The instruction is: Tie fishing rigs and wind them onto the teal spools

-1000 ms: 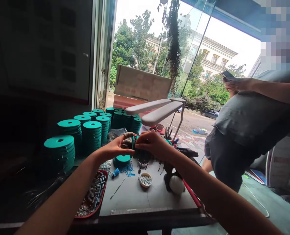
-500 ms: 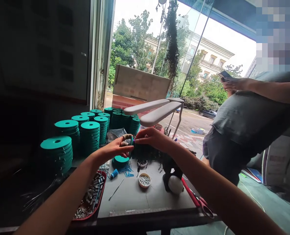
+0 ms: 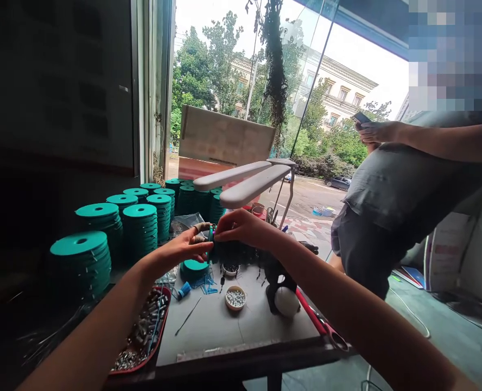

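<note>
A small green spool (image 3: 210, 237) is held up on its edge above the table. My left hand (image 3: 189, 243) grips it from the left, with tape or a cover on some of the fingers. From the right, my right hand (image 3: 238, 225) has its fingers pinched at the spool's face; any line or small part between them is too small to make out. Just below lies a green disc spool (image 3: 195, 267), near a blue object (image 3: 183, 290) and several thin blue pieces (image 3: 208, 285).
Stacks of green spools (image 3: 139, 233) stand at left. A red tray (image 3: 159, 331) holds metal pieces. A bowl of pale beads (image 3: 235, 298), red-handled scissors (image 3: 334, 336) and a two-armed white lamp (image 3: 255, 187) are on the table. A person (image 3: 387, 190) stands at right with a phone (image 3: 361, 118).
The whole view has shifted, so things appear slightly further left. Both hands stay together at the green spool, with little visible change in their grip.
</note>
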Tool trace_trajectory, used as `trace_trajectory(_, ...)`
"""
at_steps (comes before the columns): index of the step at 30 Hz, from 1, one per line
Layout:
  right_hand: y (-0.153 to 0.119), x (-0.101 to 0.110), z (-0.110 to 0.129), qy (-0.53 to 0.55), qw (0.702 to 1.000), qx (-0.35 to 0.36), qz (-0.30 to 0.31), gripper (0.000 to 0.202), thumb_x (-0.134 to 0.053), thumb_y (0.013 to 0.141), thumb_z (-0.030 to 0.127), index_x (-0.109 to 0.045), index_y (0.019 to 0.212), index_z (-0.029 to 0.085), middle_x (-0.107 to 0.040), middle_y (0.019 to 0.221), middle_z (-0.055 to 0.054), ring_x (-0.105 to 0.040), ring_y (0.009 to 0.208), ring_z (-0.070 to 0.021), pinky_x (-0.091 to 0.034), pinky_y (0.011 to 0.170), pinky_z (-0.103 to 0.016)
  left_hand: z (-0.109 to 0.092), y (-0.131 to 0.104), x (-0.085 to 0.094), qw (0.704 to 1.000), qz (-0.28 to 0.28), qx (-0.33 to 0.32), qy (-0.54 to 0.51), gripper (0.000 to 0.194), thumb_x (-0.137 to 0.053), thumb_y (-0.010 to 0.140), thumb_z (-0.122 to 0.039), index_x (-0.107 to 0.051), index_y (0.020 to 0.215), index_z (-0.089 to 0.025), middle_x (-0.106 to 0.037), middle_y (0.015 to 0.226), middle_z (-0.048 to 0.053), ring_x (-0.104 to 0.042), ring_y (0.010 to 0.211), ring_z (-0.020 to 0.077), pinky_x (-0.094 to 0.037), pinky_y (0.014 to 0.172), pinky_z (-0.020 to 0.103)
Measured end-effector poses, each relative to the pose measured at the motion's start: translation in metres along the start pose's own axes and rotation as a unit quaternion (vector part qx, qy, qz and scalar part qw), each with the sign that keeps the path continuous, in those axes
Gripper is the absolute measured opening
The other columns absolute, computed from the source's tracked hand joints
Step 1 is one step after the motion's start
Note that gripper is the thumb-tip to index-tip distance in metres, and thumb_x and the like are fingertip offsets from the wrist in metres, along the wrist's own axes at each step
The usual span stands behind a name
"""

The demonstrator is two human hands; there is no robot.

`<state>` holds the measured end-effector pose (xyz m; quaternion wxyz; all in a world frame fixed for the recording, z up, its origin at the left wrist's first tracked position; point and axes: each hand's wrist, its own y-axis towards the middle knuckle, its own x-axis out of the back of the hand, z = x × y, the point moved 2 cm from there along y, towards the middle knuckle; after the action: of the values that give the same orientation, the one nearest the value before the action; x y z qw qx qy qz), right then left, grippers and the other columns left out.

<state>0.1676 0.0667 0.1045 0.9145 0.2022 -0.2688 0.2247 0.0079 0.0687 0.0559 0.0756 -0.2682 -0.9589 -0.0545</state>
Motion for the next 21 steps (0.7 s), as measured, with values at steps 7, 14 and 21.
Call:
trace_trajectory(7, 0.006, -0.003, 0.002, -0.064, 0.998, 0.010, -0.018, 0.009, -0.065, 0.064, 0.009, -0.057, 0.060, 0.012, -0.049, 0.053, 0.007, -0.042, 0.054, -0.0059, -0.033, 0.054, -0.021, -0.002, -0.001, -0.001, 1.000, -0.011, -0.008, 0.018, 0.065, -0.064, 0.064, -0.044, -0.041, 0.120, -0.020, -0.057, 0.081, 0.000, -0.056, 0.077, 0.0182, -0.044, 0.071, 0.034)
trace_trajectory(14, -0.054, -0.008, 0.020, -0.202, 0.958, 0.086, -0.187, 0.011, -0.052, 0.080, 0.023, -0.060, 0.083, 0.015, -0.062, 0.077, -0.001, -0.055, 0.070, -0.0106, -0.041, 0.062, -0.022, -0.008, 0.000, -0.002, 0.997, -0.034, -0.052, 0.048, 0.054, -0.064, 0.065, -0.039, -0.049, 0.113, -0.021, -0.062, 0.104, 0.006, -0.051, 0.107, 0.0256, -0.039, 0.090, 0.036)
trace_trajectory(21, -0.072, -0.082, -0.067, -0.503, 0.852, -0.130, 0.062, 0.020, -0.059, 0.063, 0.001, -0.065, 0.080, 0.009, -0.066, 0.083, -0.017, -0.065, 0.070, -0.0224, -0.047, 0.055, -0.027, -0.003, 0.003, -0.004, 0.991, -0.064, -0.075, 0.090, 0.067, -0.060, 0.068, -0.046, -0.037, 0.125, -0.020, -0.057, 0.117, 0.011, -0.051, 0.109, 0.0302, -0.039, 0.092, 0.043)
